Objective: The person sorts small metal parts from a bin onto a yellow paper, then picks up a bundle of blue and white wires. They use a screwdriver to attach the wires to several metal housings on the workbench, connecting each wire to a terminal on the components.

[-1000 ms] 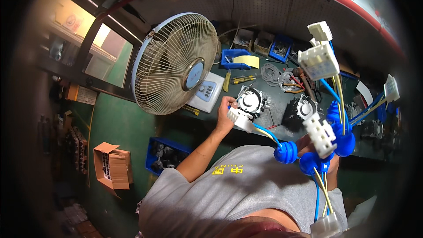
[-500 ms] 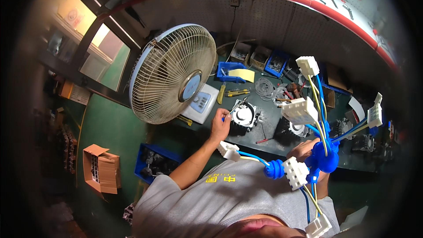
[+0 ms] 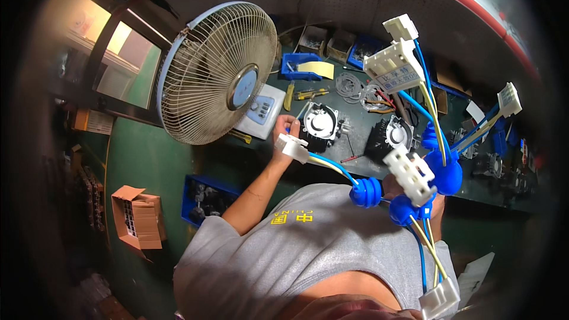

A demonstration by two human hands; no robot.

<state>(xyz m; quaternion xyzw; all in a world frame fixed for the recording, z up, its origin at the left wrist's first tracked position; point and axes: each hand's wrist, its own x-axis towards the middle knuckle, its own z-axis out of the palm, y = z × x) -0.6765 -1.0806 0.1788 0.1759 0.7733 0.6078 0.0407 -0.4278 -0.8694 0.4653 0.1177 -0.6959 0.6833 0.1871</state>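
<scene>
My left hand (image 3: 285,125) is closed around a thin tool with some blue at its grip, and the tool's slim shaft (image 3: 304,111) points up to a round metal motor housing (image 3: 320,122) on the bench. A white connector overlaps the left wrist. My right hand (image 3: 390,186) is mostly hidden behind a bundle of wire harnesses (image 3: 447,178), raised close to the camera, which it appears to grip. The bundle has blue rubber grommets (image 3: 365,192), blue and yellow wires, and white plug connectors (image 3: 394,66) fanning outward. A second motor housing (image 3: 398,135) sits right of the first.
A large desk fan (image 3: 219,74) stands at the left of the bench. Blue parts bins (image 3: 301,66), yellow cutters (image 3: 311,93) and coiled clear tubing (image 3: 351,87) lie farther back. A red-tipped tool (image 3: 351,159) is near the front edge. On the floor are a cardboard box (image 3: 139,219) and a blue crate (image 3: 192,198).
The bench, fan and left hand sit higher and slightly left in the picture. The harness bundle has turned, and its upper connectors have risen. My left hand still holds the thin tool beside the first housing.
</scene>
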